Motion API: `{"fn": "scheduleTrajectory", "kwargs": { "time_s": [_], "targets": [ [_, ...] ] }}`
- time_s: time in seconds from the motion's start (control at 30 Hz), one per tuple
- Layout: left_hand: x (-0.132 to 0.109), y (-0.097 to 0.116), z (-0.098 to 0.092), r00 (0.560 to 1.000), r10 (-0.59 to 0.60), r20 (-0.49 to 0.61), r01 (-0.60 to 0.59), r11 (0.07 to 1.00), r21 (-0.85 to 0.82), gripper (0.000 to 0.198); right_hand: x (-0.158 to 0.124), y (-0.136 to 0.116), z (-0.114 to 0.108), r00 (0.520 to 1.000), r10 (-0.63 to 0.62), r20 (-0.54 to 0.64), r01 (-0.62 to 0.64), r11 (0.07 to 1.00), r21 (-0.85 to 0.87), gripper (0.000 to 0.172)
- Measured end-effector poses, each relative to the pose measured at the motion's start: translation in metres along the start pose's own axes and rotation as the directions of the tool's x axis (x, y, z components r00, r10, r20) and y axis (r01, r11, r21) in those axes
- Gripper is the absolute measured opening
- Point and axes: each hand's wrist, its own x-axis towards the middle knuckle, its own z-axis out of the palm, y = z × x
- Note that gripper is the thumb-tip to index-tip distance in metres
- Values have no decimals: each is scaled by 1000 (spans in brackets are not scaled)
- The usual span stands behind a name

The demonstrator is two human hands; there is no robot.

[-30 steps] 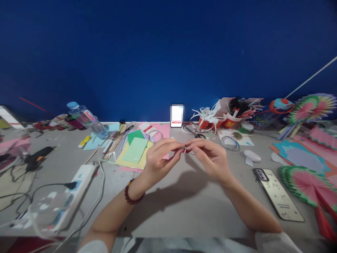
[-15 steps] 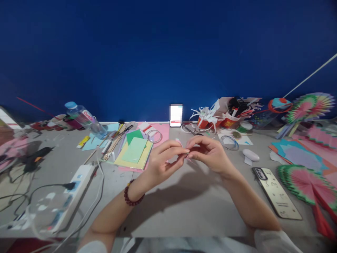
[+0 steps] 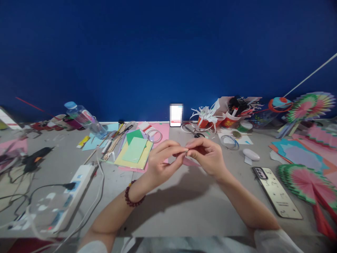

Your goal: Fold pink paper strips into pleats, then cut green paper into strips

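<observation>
Over the middle of the grey table my two hands meet fingertip to fingertip. My left hand (image 3: 163,159), with a dark red bead bracelet (image 3: 133,197) on its wrist, pinches a small piece of pink paper (image 3: 191,162). From the other side my right hand (image 3: 207,156) grips the same piece between thumb and index finger. Most of the paper is hidden by the fingers; a pale pink part shows below them. To the left of my hands lie green paper (image 3: 134,150) and yellow sheets, and scissors (image 3: 198,135) lie just beyond them.
A lit phone (image 3: 176,116) leans on the blue wall. On the left are a power strip (image 3: 76,189), a tilted bottle (image 3: 85,117) and a glue gun (image 3: 37,158). Another phone (image 3: 277,193), a pleated paper fan (image 3: 308,184) and cups with paper strips (image 3: 206,116) occupy the right.
The pink paper has turned down between my fingers, so its upper tip no longer shows. My right hand has shifted slightly left, and more of the scissors is visible.
</observation>
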Motion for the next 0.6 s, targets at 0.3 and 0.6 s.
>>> {"fn": "scheduleTrajectory", "kwargs": {
  "time_s": [0.3, 0.6],
  "targets": [
    [2, -3, -2, 986, -124, 115, 131, 990, -57, 34, 7, 6, -5, 992, -33, -119, 12, 985, -174, 20],
    [0, -19, 3, 901, -428, 68, 430, 865, -257, 15, 3, 8, -2, 987, -142, -77, 105, 927, -361, 11]
  ]
}}
